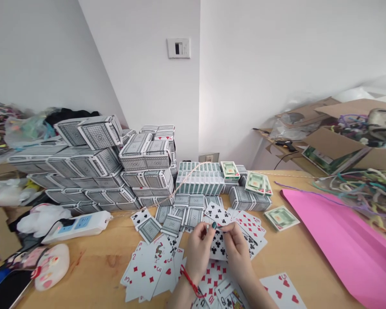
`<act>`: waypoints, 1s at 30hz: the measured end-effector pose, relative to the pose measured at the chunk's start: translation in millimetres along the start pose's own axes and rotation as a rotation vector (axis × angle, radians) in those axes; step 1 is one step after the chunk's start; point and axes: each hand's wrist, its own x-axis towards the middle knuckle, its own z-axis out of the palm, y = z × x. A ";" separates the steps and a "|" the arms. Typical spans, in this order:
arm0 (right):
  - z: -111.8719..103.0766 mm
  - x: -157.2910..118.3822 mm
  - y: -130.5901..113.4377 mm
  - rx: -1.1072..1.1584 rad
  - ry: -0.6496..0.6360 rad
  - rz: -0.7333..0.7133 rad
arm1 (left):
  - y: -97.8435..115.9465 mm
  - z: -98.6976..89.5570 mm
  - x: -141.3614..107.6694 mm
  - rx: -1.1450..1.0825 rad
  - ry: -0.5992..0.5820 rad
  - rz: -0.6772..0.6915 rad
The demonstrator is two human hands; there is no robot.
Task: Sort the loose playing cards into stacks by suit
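My left hand (pixel 199 249) and my right hand (pixel 238 249) are close together over the table, fingers pinched at the top edge of a black club playing card (pixel 217 248). The left hand has dark green nail polish and a red string on its wrist. Loose face-up cards (pixel 148 266) lie spread to the left, and more red and black cards (pixel 251 224) fan out behind the right hand. Beneath my wrists are diamond cards (pixel 212 277) and a queen. Several face-down cards (pixel 171 225) sit just beyond. The fingertips partly hide the held card's top edge.
Box-like blocks made of cards (pixel 96 163) are stacked at the left back. Green card boxes (pixel 199 178) stand at the back middle, with one green card pack (pixel 281 218) on the right. A pink sheet (pixel 337 249), a white power strip (pixel 77 226) and cardboard boxes (pixel 337 146) flank the area.
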 end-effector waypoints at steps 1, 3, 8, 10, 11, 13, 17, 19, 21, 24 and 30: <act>-0.3 -0.4 0.9 -0.026 0.004 -0.021 | -0.7 -0.1 0.3 0.008 -0.015 0.022; -1.0 -0.8 1.2 -0.052 0.000 -0.038 | -1.2 -1.3 0.6 0.027 -0.037 0.072; -2.3 -0.3 -9.4 -0.010 -0.123 0.028 | -2.6 -6.2 3.3 0.183 0.044 0.178; -1.6 0.9 -14.3 0.020 -0.163 0.093 | -3.2 -7.5 4.2 0.229 0.070 0.216; -0.9 1.9 -15.6 0.031 -0.174 0.125 | -3.2 -8.0 4.3 0.246 0.070 0.236; 0.3 4.7 -15.2 0.029 -0.180 0.147 | -2.6 -8.5 3.8 0.273 0.074 0.278; -0.2 9.7 -7.2 -0.047 -0.190 0.076 | -1.5 -8.8 0.7 0.299 0.077 0.327; -1.4 10.2 -3.9 -0.083 -0.180 0.046 | -1.9 -9.0 -1.0 0.284 0.089 0.326; -2.2 9.5 -2.7 -0.094 -0.178 0.029 | -2.7 -9.4 -2.0 0.251 0.111 0.312; -2.1 8.0 -3.2 -0.050 -0.189 0.036 | -3.6 -10.2 -1.1 0.160 0.131 0.258; -2.1 8.4 -5.2 -0.007 -0.105 0.070 | -0.4 -9.3 3.4 0.117 0.070 0.153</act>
